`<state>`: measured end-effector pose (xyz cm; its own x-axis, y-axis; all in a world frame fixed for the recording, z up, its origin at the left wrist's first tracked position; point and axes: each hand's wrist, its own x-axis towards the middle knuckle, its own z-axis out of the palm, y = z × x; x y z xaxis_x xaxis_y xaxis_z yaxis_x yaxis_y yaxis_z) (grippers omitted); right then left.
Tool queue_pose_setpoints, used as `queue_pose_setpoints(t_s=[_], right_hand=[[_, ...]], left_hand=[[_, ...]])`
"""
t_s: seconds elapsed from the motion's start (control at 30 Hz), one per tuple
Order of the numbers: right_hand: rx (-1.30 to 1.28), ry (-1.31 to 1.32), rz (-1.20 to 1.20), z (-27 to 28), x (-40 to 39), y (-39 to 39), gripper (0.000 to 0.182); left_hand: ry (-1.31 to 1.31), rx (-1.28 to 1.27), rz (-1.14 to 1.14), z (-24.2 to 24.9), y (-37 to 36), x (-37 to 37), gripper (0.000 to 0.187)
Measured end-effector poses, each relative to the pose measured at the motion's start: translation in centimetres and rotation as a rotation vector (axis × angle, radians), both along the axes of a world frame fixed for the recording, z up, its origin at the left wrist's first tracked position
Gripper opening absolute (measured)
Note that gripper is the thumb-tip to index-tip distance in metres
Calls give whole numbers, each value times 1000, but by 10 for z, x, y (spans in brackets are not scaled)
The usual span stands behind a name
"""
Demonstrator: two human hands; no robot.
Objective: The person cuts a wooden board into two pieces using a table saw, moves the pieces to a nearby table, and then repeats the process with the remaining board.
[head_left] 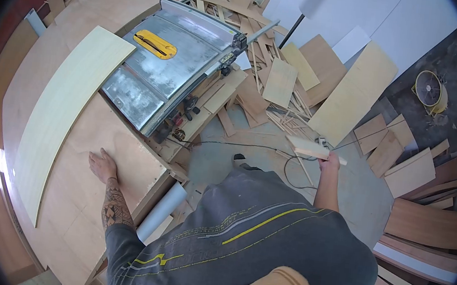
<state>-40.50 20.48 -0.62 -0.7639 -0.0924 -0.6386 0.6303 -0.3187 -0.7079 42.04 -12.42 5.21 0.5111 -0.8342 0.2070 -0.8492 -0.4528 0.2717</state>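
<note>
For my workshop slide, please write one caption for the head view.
Left hand resting on the bench near a saw, right hand holding wood.

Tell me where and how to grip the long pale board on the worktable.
Probably mid-length on the long edge facing the left hand, coming from that hand's side and pinching top and underside: the long pale board looks thin and lies flat on the worktable, so a central hold should balance it.
</note>
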Motion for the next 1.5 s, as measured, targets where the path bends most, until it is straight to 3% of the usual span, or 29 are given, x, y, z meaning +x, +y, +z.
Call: queue_pose_setpoints(t_s=[0.1, 0.3, 0.47, 0.67, 0.73, 0.8, 0.87, 0.93, 1.07, 1.1, 1.23, 1.3, 1.33, 1.4, 1.5], right_hand=[[177, -217, -164, -18, 17, -17, 48], [247, -378, -114, -100, -27, -41, 57], [185, -281, -135, -119, -72, -109, 59], [-104, -78, -1, -75, -179, -220, 36], [-131, 20, 104, -84, -224, -245, 38], [-82, -38, 112, -68, -234, -284, 44], [-165, -124, 273, -97, -254, -305, 53], [149, -214, 254, -89, -222, -333, 63], [410, -234, 638, -129, -122, -351, 64], [383, -175, 931, -131, -93, -342, 58], [368, -301, 1555, -144, 36, -338, 55], [385, -141, 1813, -83, 100, -335, 49], [388, -130, 1808, -83, 118, -337, 49], [332, 300, 2212, -86, 143, -336, 40], [380, 447, 2222, -66, 157, -331, 33]], left_hand=[[-8, -6, 11, -4, 9, -7, 70], [-76, 43, 87, -5, 37, -47, 67], [-97, 196, 233, -2, 51, -95, 67], [-102, 258, 424, -12, 60, -145, 70], [-80, 258, 392, -10, 65, -166, 69], [-112, 259, 400, -17, 71, -176, 69], [-113, 275, 441, -14, 72, -194, 70], [-34, 281, 482, -11, 71, -203, 71], [39, 272, 528, -11, 71, -206, 73], [29, 277, 517, -11, 72, -205, 73], [23, 251, 519, -8, 74, -208, 73], [27, 230, 507, -7, 73, -208, 73], [20, 214, 521, -6, 74, -208, 73], [25, 205, 519, -7, 73, -207, 72], [1, 178, 508, -14, 79, -205, 71]])
